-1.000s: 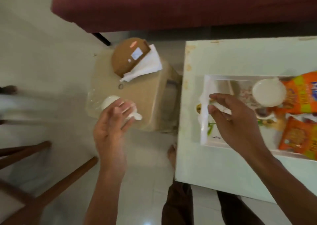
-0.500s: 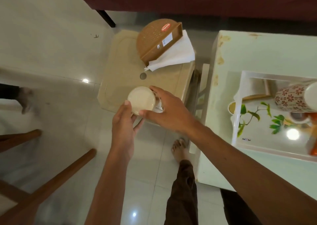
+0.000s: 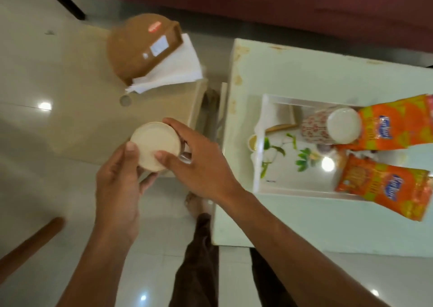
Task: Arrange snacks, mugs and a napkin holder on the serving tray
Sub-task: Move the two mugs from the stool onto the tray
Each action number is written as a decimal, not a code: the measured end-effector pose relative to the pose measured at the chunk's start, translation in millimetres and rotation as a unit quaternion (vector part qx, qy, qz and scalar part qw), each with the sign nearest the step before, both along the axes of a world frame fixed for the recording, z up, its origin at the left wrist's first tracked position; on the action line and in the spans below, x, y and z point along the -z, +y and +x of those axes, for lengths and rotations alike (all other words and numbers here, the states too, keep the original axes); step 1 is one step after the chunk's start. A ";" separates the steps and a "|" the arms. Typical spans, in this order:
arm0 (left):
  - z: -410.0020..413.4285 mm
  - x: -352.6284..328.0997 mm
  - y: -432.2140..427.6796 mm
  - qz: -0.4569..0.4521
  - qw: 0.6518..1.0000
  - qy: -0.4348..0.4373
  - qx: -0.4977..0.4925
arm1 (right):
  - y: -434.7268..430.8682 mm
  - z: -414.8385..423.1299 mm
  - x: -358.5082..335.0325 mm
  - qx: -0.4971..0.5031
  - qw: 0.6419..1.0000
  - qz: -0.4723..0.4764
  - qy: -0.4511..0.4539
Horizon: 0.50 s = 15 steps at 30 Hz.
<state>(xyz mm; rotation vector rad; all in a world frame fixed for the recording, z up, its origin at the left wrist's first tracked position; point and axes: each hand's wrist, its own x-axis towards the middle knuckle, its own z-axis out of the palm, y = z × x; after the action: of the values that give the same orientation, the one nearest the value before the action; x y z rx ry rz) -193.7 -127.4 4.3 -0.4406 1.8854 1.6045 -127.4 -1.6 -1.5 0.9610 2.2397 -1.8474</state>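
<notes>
Napkin holder: a brown domed napkin holder (image 3: 143,49) lies on its side on a beige stool (image 3: 77,84), beyond our left hand. White napkins (image 3: 173,72) fan out to its right. It is not yet on the tray.

Left hand: our left hand (image 3: 117,180) cups the mug from the near left, with the thumb on the upper rim and the fingers curled underneath.

Mug in hand: the mug (image 3: 153,145) sits between both hands, above the stool's near edge. A pale round face is turned up at us, so its long axis runs roughly up and down. We cannot tell whether that face is the mouth or the base.

Right hand: our right hand (image 3: 201,168) grips the mug from the right, fingertips on the rim. What seems to be the handle lies under its fingers, pointing right.

Key relation: the tray lies to the right of both hands, well apart from the mug. The right hand is nearer, so we judge that hand suited to carry it across.

Serving tray: a white leaf-printed tray (image 3: 257,161) rests on a pale green tabletop (image 3: 304,72). Its end nearest our hands is bare.

On the tray: a floral mug (image 3: 314,128) stands there, and farther right are two orange snack packets (image 3: 396,128).
</notes>
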 end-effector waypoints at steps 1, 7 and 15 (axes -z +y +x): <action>12.6 -4.9 10.7 0.008 1.000 0.009 0.025 | 7.8 16.3 -3.5 0.026 1.000 -0.007 -0.004; 100.5 -17.1 89.4 0.053 0.993 -0.017 0.102 | 67.8 124.3 -20.3 0.129 0.991 0.005 -0.035; 197.7 13.4 170.8 0.072 0.974 -0.115 0.179 | 141.3 236.7 -4.7 0.213 0.973 -0.004 -0.087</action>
<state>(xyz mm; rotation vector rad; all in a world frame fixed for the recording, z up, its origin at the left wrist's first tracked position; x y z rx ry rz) 3.9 43.4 -9.1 -0.1999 1.5596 1.3724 109.3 139.7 3.2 1.6375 2.0393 -1.8222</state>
